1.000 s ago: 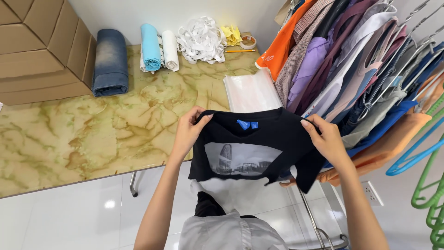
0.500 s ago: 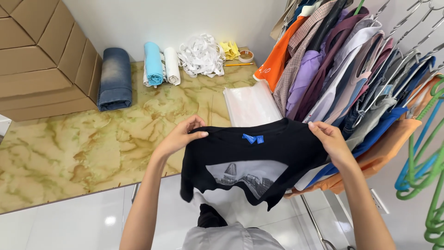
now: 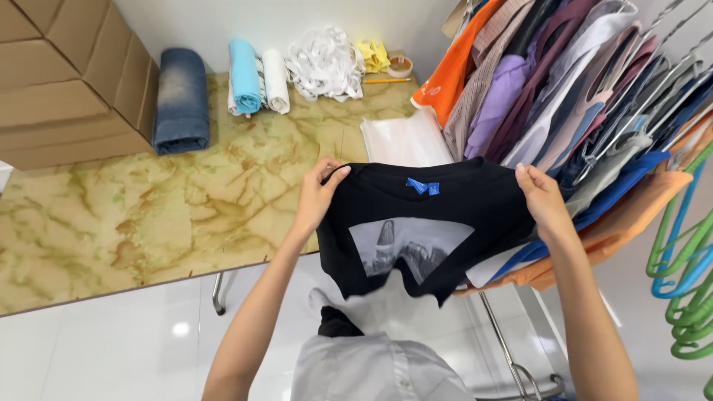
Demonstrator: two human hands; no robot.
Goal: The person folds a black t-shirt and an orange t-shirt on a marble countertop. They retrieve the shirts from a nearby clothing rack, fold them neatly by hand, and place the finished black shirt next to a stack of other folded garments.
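Head view, looking down over the near edge of a marble-patterned table (image 3: 134, 215), which fills the left and centre of the frame.

Left hand (image 3: 321, 194): at centre frame, fingers closed on the left shoulder edge of a black T-shirt (image 3: 427, 223), thumb on top. Grasp firm; cloth bunched under the fingers.

Right hand (image 3: 541, 199): right of centre, pinching the opposite shoulder edge of the same shirt. Fingers curled over the fabric.

Black T-shirt: stretched between the two hands, held in the air just past the table's near edge, centre of frame. Neck opening faces up, with a small blue label (image 3: 422, 186) at the collar. A grey printed panel (image 3: 405, 249) shows on the front. Lower hem hangs loose toward the person's grey clothing at bottom centre.

Surroundings:
- Flat clear plastic bags (image 3: 405, 141), on the table just above the shirt in frame.
- Folded blue jeans (image 3: 182, 100), upper left, beside stacked cardboard boxes (image 3: 67, 74).
- Rolled light-blue cloth (image 3: 245, 74) and rolled white cloth (image 3: 275, 80), side by side, touching.
- Heap of white strips (image 3: 323, 65) and a small yellow bundle (image 3: 373, 54), top centre.
- Rack of hanging garments (image 3: 564, 96), upper right, many colours; orange shirt (image 3: 445, 78) nearest the table.
- Green hangers (image 3: 687, 260), right edge.
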